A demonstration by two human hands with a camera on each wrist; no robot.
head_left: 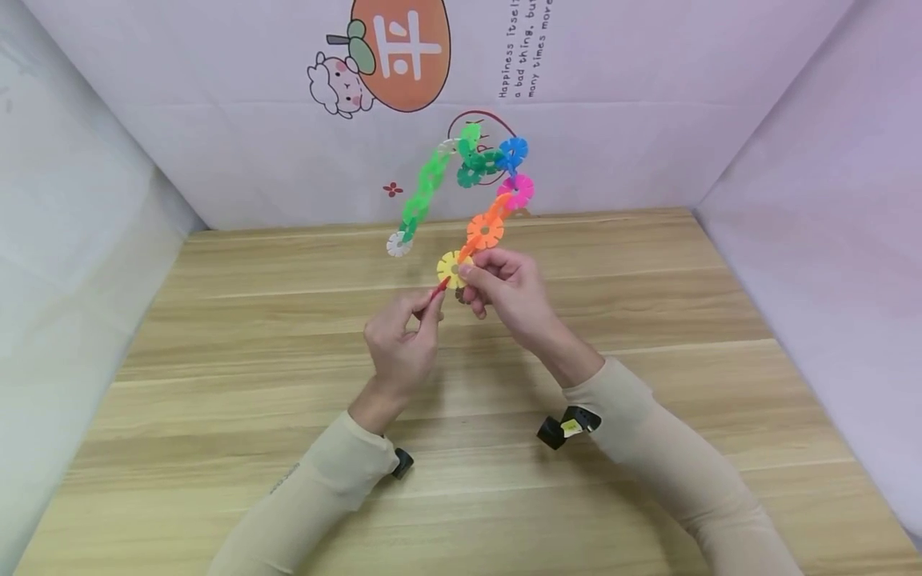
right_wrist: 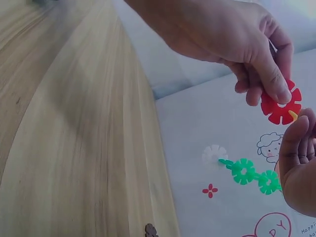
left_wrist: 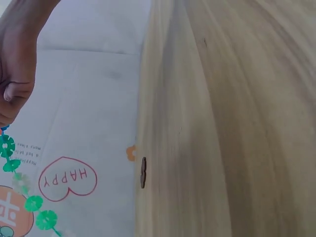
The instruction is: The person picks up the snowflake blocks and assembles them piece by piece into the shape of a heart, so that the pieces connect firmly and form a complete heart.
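My left hand pinches a red notched snowflake disc, edge-on in the head view, between thumb and fingers. Its rim meets a yellow notched disc, which my right hand pinches. From the yellow disc a chain of linked discs arcs up and away: orange discs, a pink disc, blue discs, then green discs. A whitish disc ends the chain, hanging in the air at the left. In the left wrist view, one hand shows at the edge.
A brown disc lies on the wooden table near its back edge, partly hidden by my right fingers in the head view. White printed cloth rises behind the table, and pale walls stand at both sides.
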